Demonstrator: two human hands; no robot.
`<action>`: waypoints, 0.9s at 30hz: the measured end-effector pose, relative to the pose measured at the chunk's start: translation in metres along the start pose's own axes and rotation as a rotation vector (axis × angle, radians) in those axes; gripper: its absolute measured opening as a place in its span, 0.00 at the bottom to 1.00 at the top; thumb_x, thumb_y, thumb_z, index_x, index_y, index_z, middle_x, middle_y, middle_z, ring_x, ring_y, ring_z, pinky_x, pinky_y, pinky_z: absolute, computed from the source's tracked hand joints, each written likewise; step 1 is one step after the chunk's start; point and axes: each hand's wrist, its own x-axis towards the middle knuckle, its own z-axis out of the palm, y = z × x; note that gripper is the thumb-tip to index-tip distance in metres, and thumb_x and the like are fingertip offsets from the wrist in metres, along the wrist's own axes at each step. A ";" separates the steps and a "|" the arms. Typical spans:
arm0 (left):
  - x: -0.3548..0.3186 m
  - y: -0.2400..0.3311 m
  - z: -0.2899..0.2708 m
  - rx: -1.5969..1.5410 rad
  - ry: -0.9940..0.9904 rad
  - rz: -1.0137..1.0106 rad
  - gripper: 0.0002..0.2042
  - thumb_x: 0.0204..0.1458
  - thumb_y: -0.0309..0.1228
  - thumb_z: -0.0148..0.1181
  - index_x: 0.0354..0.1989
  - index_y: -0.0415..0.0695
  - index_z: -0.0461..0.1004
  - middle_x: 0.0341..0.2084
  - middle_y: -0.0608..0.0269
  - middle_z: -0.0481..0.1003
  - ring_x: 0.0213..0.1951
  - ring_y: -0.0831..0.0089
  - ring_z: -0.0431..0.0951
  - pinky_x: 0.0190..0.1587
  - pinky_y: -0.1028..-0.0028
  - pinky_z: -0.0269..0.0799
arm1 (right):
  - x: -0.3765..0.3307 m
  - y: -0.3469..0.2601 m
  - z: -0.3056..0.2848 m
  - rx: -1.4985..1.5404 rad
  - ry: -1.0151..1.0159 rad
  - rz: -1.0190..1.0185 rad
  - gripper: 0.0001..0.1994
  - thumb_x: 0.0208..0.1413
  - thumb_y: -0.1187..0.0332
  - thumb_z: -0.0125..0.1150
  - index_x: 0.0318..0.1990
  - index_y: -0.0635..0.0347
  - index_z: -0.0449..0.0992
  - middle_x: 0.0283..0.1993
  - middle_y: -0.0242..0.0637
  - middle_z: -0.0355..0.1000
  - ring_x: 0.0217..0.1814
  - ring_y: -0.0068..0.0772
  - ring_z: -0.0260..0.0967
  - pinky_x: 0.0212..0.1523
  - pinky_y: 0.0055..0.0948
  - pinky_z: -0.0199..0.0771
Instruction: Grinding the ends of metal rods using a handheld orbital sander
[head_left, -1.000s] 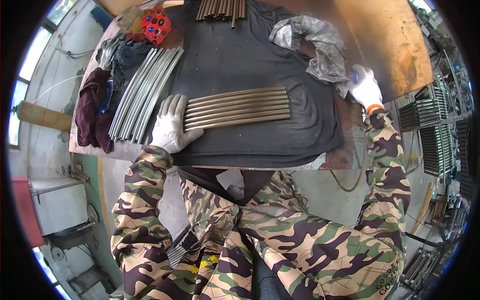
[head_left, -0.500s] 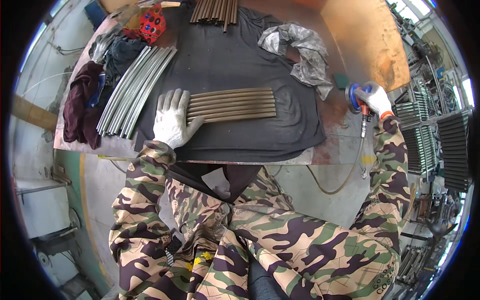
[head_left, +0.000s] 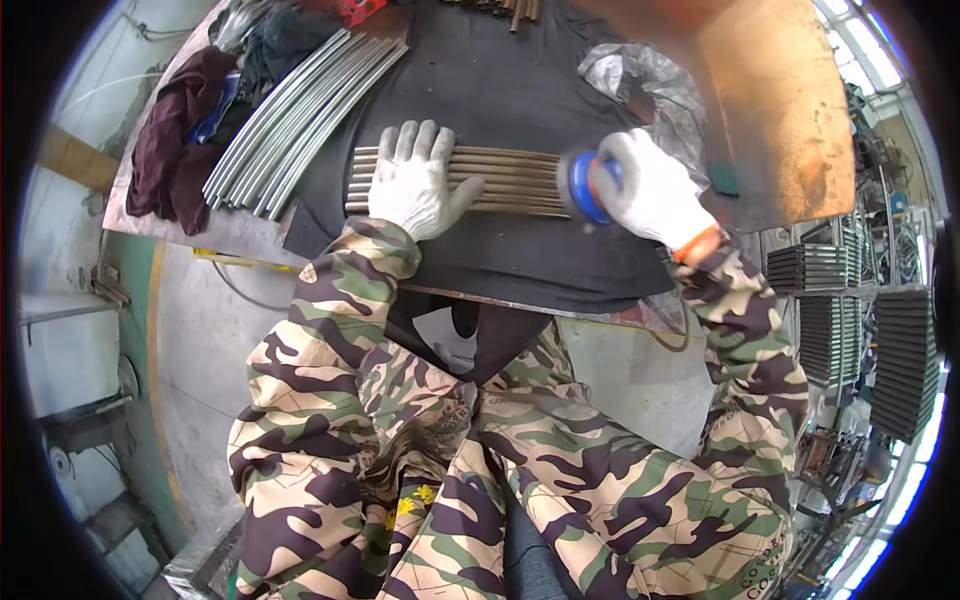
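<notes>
A row of several brownish metal tubes [head_left: 515, 182] lies side by side on the black cloth [head_left: 500, 255] in front of me. My left hand [head_left: 415, 185], in a white glove, rests flat across the tubes near their left end, its fingers stretched out. In my gloved right hand [head_left: 655, 190] is an air sander [head_left: 592, 190] with a blue rim. Its disc is against the right end of the tubes, or just above; the blurred edge leaves the contact uncertain. My palm hides most of the tool's body.
Left of the cloth lies a bundle of silver tubes [head_left: 300, 120], with a maroon cloth [head_left: 185, 140] beyond. More brown tubes [head_left: 515, 12] sit at the back. Crumpled grey plastic [head_left: 665, 90] and a rusty upright board [head_left: 780, 110] stand to the right. Racks of tubes [head_left: 835, 330] are farther right.
My right hand has brought the sander leftward from the table's right side to the tubes' right end. My left hand stays on the tubes, now farther onto them. The view has shifted.
</notes>
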 end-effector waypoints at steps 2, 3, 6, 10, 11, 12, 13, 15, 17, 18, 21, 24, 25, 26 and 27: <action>0.001 0.005 0.006 0.010 0.042 -0.011 0.35 0.58 0.53 0.69 0.64 0.35 0.74 0.62 0.42 0.74 0.67 0.44 0.70 0.72 0.46 0.59 | 0.009 -0.002 0.016 -0.054 -0.081 -0.015 0.14 0.66 0.56 0.62 0.47 0.55 0.78 0.43 0.52 0.76 0.43 0.62 0.80 0.44 0.56 0.82; 0.001 0.006 0.009 0.034 0.082 -0.014 0.35 0.58 0.53 0.69 0.64 0.35 0.74 0.62 0.42 0.74 0.67 0.44 0.70 0.73 0.46 0.59 | 0.014 -0.002 0.026 -0.146 -0.085 -0.033 0.14 0.66 0.56 0.60 0.48 0.56 0.77 0.43 0.52 0.76 0.43 0.62 0.80 0.44 0.57 0.82; 0.012 0.009 0.012 0.041 0.080 -0.032 0.35 0.58 0.53 0.69 0.64 0.36 0.75 0.62 0.43 0.74 0.66 0.44 0.70 0.74 0.47 0.59 | 0.035 0.018 0.043 -0.233 -0.045 -0.016 0.13 0.65 0.58 0.59 0.45 0.57 0.77 0.43 0.53 0.75 0.43 0.64 0.80 0.43 0.60 0.82; 0.007 0.000 0.012 0.054 0.094 -0.055 0.32 0.58 0.52 0.68 0.60 0.37 0.77 0.58 0.47 0.76 0.63 0.48 0.73 0.70 0.49 0.62 | 0.040 0.002 0.045 -0.252 -0.101 0.019 0.12 0.65 0.57 0.62 0.46 0.54 0.78 0.44 0.51 0.76 0.45 0.61 0.79 0.48 0.56 0.81; 0.009 0.003 0.013 0.045 0.108 -0.052 0.31 0.58 0.51 0.68 0.60 0.37 0.77 0.57 0.47 0.76 0.62 0.49 0.73 0.70 0.49 0.62 | 0.028 -0.001 0.039 -0.213 -0.095 -0.007 0.11 0.65 0.57 0.62 0.45 0.54 0.78 0.44 0.50 0.76 0.45 0.61 0.79 0.48 0.55 0.81; 0.013 0.006 0.014 0.032 0.108 -0.063 0.31 0.58 0.51 0.68 0.60 0.37 0.77 0.57 0.47 0.76 0.62 0.49 0.73 0.70 0.49 0.62 | 0.016 0.001 0.033 -0.170 -0.092 -0.033 0.11 0.65 0.59 0.62 0.46 0.54 0.78 0.43 0.50 0.77 0.45 0.62 0.79 0.49 0.55 0.81; 0.018 0.007 0.015 0.041 0.121 -0.052 0.32 0.58 0.52 0.68 0.61 0.37 0.77 0.58 0.47 0.76 0.63 0.48 0.73 0.71 0.49 0.62 | 0.022 0.006 0.033 -0.177 -0.105 -0.039 0.11 0.65 0.59 0.62 0.46 0.54 0.78 0.43 0.50 0.77 0.45 0.62 0.79 0.49 0.55 0.81; 0.020 0.009 0.013 0.057 0.086 -0.045 0.33 0.60 0.52 0.67 0.64 0.36 0.76 0.61 0.46 0.76 0.66 0.47 0.72 0.73 0.49 0.60 | 0.037 0.013 0.033 -0.186 -0.071 0.011 0.11 0.65 0.58 0.60 0.45 0.55 0.79 0.44 0.55 0.77 0.45 0.64 0.80 0.47 0.58 0.81; 0.021 0.002 0.015 0.077 0.055 -0.059 0.34 0.61 0.53 0.66 0.65 0.36 0.75 0.63 0.46 0.75 0.68 0.46 0.71 0.74 0.48 0.59 | 0.064 0.014 0.037 -0.261 -0.106 0.099 0.13 0.66 0.57 0.59 0.46 0.55 0.81 0.47 0.57 0.79 0.50 0.64 0.81 0.52 0.57 0.82; 0.020 0.002 0.016 0.074 0.053 -0.056 0.34 0.61 0.53 0.66 0.65 0.36 0.75 0.63 0.46 0.75 0.68 0.46 0.71 0.74 0.48 0.59 | 0.063 0.012 0.040 -0.249 -0.110 0.086 0.13 0.66 0.57 0.59 0.45 0.55 0.81 0.47 0.56 0.79 0.50 0.64 0.81 0.51 0.58 0.82; 0.018 0.004 0.016 0.092 0.005 -0.095 0.35 0.62 0.54 0.66 0.66 0.36 0.75 0.64 0.45 0.75 0.68 0.46 0.71 0.75 0.47 0.58 | 0.037 -0.001 0.037 -0.190 -0.145 -0.010 0.13 0.66 0.56 0.59 0.45 0.54 0.80 0.46 0.55 0.77 0.49 0.64 0.80 0.50 0.59 0.81; 0.019 0.009 0.016 0.092 0.066 -0.056 0.35 0.62 0.54 0.65 0.69 0.37 0.72 0.65 0.45 0.74 0.70 0.45 0.69 0.77 0.46 0.55 | 0.036 0.002 0.032 -0.194 -0.126 -0.030 0.13 0.66 0.56 0.59 0.46 0.54 0.80 0.45 0.54 0.77 0.49 0.64 0.80 0.50 0.59 0.81; 0.016 0.007 0.017 0.092 0.062 -0.054 0.35 0.62 0.54 0.65 0.69 0.37 0.72 0.65 0.45 0.74 0.70 0.45 0.69 0.77 0.46 0.55 | 0.045 0.005 0.032 -0.196 -0.128 0.009 0.13 0.66 0.56 0.59 0.46 0.54 0.80 0.46 0.55 0.77 0.50 0.64 0.80 0.51 0.58 0.81; 0.014 0.005 0.016 0.099 0.043 -0.064 0.35 0.63 0.53 0.65 0.69 0.37 0.72 0.65 0.45 0.74 0.71 0.44 0.69 0.78 0.46 0.55 | 0.059 0.008 0.037 -0.231 -0.140 0.071 0.14 0.66 0.56 0.59 0.48 0.54 0.81 0.48 0.55 0.78 0.52 0.64 0.80 0.53 0.57 0.82; 0.011 0.004 0.015 0.107 0.023 -0.073 0.35 0.63 0.53 0.65 0.69 0.38 0.73 0.66 0.45 0.73 0.71 0.44 0.69 0.78 0.46 0.55 | 0.071 0.010 0.036 -0.257 -0.173 0.086 0.15 0.66 0.56 0.58 0.50 0.54 0.81 0.50 0.56 0.78 0.54 0.63 0.80 0.54 0.56 0.82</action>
